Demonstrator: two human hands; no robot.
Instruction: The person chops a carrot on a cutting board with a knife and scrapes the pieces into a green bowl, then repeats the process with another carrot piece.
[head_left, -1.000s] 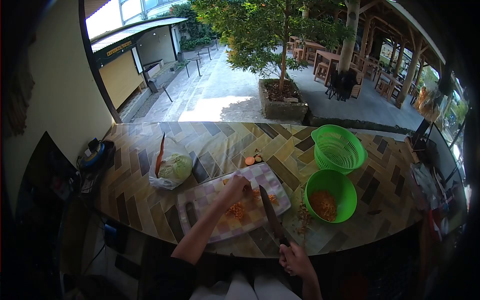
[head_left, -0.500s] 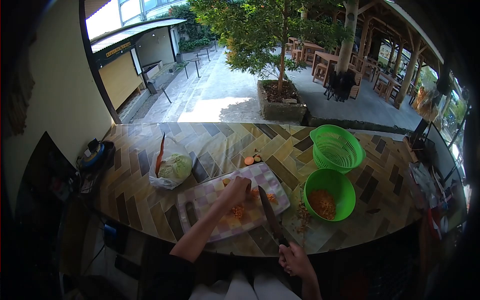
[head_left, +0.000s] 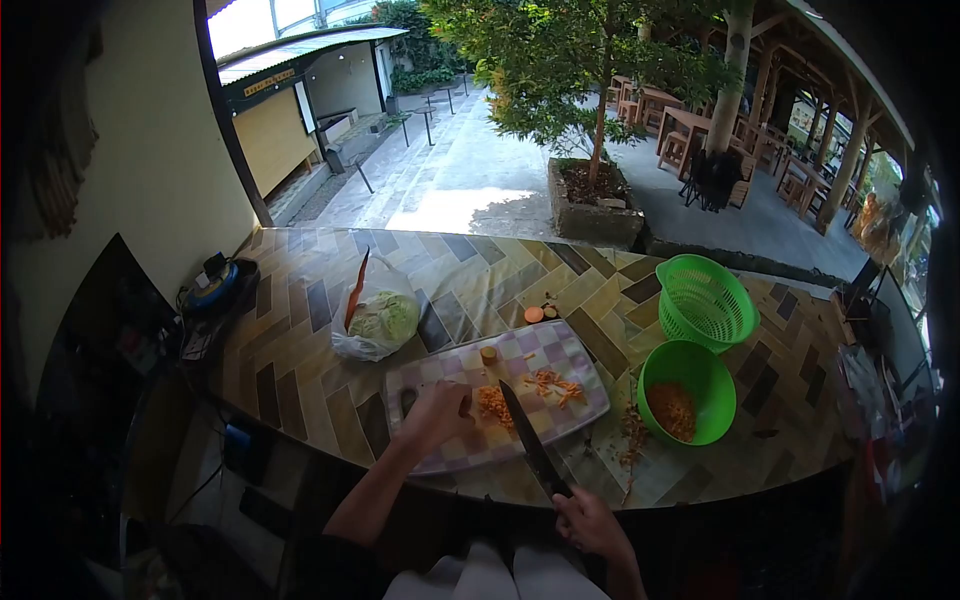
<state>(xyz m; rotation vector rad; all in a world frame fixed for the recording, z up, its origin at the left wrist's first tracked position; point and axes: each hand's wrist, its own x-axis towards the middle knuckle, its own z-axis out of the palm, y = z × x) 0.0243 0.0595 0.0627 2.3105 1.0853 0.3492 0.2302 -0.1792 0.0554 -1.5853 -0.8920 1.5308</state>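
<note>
Gripping the handle of a knife [head_left: 528,442] near the bottom centre of the frame, the right hand [head_left: 590,523] had its fingers wrapped shut, the blade slanting up over the checked cutting board [head_left: 452,372]. The left hand [head_left: 437,414] rested curled on the board just left of a pile of chopped carrot [head_left: 492,402]; how tightly its fingers were pressed could not be told. At right, a green bowl [head_left: 688,392] held more chopped carrot, and a green colander [head_left: 706,301] stood above it. A bagged cabbage [head_left: 379,318] lay at left on the tiled counter [head_left: 300,340], with a paved courtyard beyond.
</note>
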